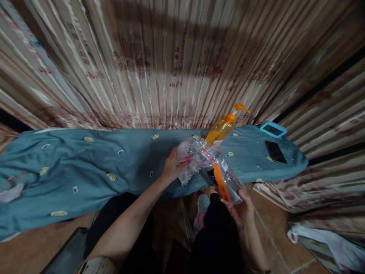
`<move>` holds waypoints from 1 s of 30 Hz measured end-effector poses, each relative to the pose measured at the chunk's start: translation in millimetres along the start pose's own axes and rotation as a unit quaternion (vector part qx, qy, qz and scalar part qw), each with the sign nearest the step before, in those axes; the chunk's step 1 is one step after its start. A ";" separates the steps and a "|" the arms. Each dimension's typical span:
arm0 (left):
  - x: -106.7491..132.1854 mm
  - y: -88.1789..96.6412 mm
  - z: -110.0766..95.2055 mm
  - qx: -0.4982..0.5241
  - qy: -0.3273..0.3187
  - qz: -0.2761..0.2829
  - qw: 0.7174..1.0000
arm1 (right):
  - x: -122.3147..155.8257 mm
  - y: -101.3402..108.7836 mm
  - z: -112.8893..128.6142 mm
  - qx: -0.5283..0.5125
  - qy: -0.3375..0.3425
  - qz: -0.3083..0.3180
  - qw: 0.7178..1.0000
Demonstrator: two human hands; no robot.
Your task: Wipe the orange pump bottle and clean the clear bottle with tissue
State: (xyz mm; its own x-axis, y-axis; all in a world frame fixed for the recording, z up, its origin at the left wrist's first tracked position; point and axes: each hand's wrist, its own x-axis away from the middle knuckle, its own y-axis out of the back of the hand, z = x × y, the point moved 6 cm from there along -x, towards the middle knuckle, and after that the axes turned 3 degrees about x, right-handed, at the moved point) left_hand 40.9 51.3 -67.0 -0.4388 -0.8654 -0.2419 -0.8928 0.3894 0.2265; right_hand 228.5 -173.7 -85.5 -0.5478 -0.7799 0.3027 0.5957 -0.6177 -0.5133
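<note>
My left hand (172, 166) is closed around a clear plastic bottle with a pink label (187, 153), held tilted just above the table's front edge. My right hand (241, 208) grips the base of a larger clear container with an orange strip (222, 176), tipped so its mouth meets the mouth of the smaller bottle. Both are held over the blue patterned cloth (94, 163) covering the table. Behind them stands an orange pump bottle (221, 128).
A black phone (275, 151) and a blue-framed digital device (273, 129) lie at the table's right end. Striped curtains (171, 64) hang behind the table. My legs and a shoe (202, 207) are below. A crumpled bag (327, 239) lies on the floor right.
</note>
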 end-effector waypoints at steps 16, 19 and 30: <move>-0.5 -0.2 -3.2 -0.001 -0.015 0.001 1.000 | 2.3 9.0 1.4 0.025 0.015 -0.024 0.999; -0.3 -0.1 -4.1 -0.006 -0.024 0.001 1.000 | 2.5 10.1 1.8 0.028 0.008 -0.021 0.999; 0.4 -1.2 -2.1 0.002 -0.016 -0.004 1.000 | 6.0 4.7 6.2 0.040 0.016 -0.030 0.999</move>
State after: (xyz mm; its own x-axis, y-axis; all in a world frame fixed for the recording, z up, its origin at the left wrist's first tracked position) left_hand 42.1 49.8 -65.4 -0.4338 -0.8581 -0.2747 -0.8970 0.3827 0.2210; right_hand 231.7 -181.9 -81.2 -0.6016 -0.7381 0.3054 0.6051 -0.6707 -0.4290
